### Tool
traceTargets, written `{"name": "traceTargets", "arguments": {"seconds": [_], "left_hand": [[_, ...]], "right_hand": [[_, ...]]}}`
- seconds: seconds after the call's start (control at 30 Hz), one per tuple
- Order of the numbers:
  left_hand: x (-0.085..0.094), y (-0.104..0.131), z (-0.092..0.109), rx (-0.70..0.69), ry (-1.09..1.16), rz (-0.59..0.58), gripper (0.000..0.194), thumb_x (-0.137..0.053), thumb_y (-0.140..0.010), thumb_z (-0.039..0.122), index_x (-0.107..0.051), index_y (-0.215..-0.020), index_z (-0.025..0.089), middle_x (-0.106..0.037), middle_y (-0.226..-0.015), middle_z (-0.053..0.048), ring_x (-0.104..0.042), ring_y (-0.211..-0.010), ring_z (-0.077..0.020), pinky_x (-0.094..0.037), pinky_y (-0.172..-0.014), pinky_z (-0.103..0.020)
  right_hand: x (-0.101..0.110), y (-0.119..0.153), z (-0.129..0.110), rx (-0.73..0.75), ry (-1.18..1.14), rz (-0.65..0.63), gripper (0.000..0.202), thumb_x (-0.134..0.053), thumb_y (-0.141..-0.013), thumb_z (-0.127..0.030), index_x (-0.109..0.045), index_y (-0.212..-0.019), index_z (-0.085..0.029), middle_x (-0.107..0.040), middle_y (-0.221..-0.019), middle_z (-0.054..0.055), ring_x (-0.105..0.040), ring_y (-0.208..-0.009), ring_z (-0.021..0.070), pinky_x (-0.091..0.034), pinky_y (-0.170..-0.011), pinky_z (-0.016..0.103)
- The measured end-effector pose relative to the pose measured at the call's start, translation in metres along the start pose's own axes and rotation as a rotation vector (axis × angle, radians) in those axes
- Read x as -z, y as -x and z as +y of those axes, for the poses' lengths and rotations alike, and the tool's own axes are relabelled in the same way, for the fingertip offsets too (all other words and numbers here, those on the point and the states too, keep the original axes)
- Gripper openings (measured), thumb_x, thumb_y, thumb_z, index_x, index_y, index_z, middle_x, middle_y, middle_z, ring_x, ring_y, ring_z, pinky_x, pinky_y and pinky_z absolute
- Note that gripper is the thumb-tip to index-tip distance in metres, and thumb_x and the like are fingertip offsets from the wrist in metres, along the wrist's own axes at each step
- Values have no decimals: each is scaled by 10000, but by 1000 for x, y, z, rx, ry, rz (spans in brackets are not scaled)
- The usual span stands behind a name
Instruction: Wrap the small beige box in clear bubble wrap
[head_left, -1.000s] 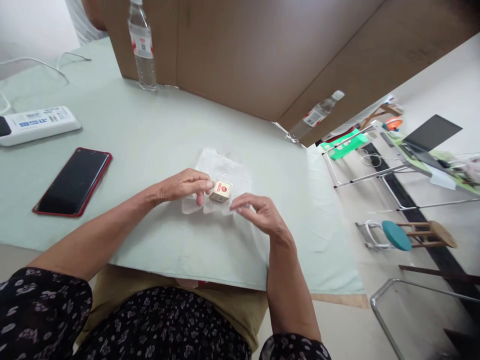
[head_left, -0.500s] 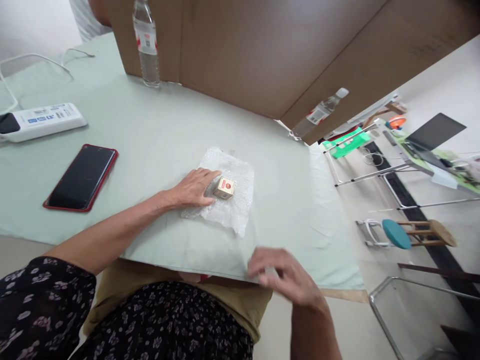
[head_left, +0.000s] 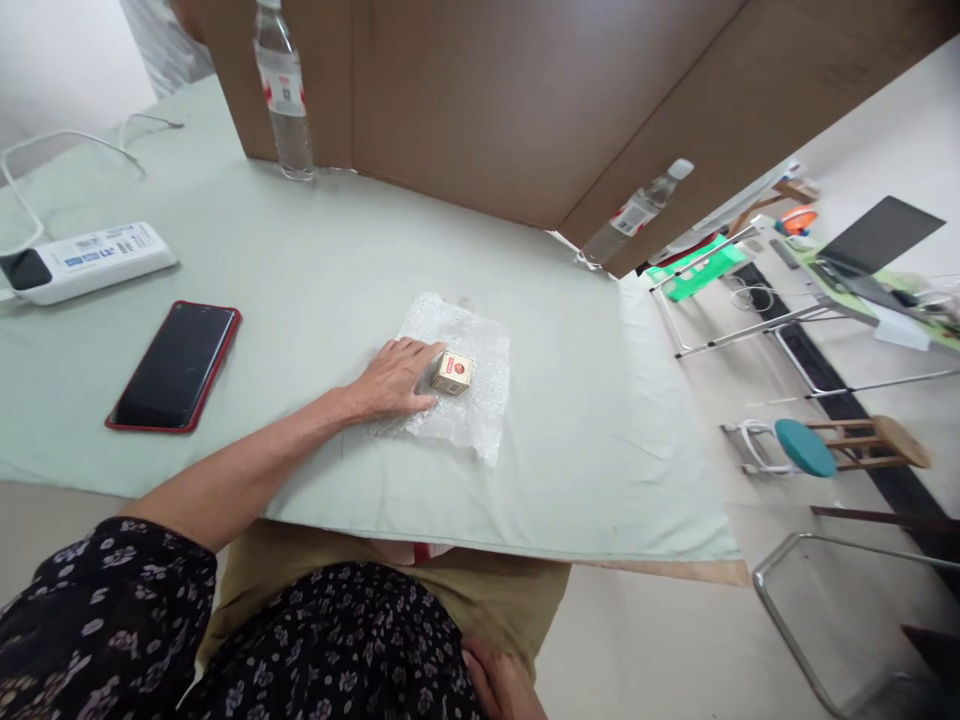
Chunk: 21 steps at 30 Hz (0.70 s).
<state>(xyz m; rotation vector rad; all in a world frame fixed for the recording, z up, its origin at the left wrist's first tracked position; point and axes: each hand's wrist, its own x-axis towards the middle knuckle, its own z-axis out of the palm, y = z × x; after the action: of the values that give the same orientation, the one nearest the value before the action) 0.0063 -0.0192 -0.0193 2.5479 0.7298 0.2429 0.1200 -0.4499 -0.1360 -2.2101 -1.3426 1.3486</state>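
Note:
A small cream box with a red mark rests on a crumpled sheet of bubble wrap on the cloth-covered table. My left hand lies at the left side of the box, fingers spread over the wrap and thumb apart, holding nothing. At the bottom edge of the view, my right hand is down by my clothing below the table edge. Its fingers are mostly hidden by the black flowered cloth.
A phone and a white device with a cable lie at the left. One bottle and another bottle stand against a large cardboard panel. Stools and a laptop are at the right.
My right hand has dropped from beside the table's front edge down to my clothing. My left hand stays beside the box. The view has shifted slightly.

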Motion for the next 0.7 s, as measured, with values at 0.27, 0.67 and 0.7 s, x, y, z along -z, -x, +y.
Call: {"name": "traceTargets", "arguments": {"seconds": [0.27, 0.67, 0.7], "left_hand": [[-4, -1, 0, -14, -20, 29, 757, -621, -808, 381, -360, -1489, 178, -573, -1378, -148, -487, -1262, -338, -356, -1051, -461], [1, 1, 5, -6, -39, 0, 727, -597, -824, 369, -372, -1478, 143, -555, -1387, -172, -483, -1260, -336, -347, -1054, -449], [1, 0, 5, -5, -42, -3, 724, -595, -825, 370, -375, -1476, 142, -555, -1387, -173, -481, -1265, -338, -345, -1055, -448]], "right_hand": [[0, 26, 8, -100, -186, -14, 420, -571, -811, -535, -653, -1222, -511, -677, -1344, -39, -605, -1301, 324, -441, -1160, 438], [31, 13, -28, -364, -477, -108, 527, -528, -704, -793, -565, -561, -287, -534, -594, 12, -666, -744, 348, -541, -852, 557], [35, 12, -33, -275, -385, -88, 484, -513, -738, -770, -621, -625, -312, -579, -645, 22, -672, -855, 375, -520, -909, 568]]}}
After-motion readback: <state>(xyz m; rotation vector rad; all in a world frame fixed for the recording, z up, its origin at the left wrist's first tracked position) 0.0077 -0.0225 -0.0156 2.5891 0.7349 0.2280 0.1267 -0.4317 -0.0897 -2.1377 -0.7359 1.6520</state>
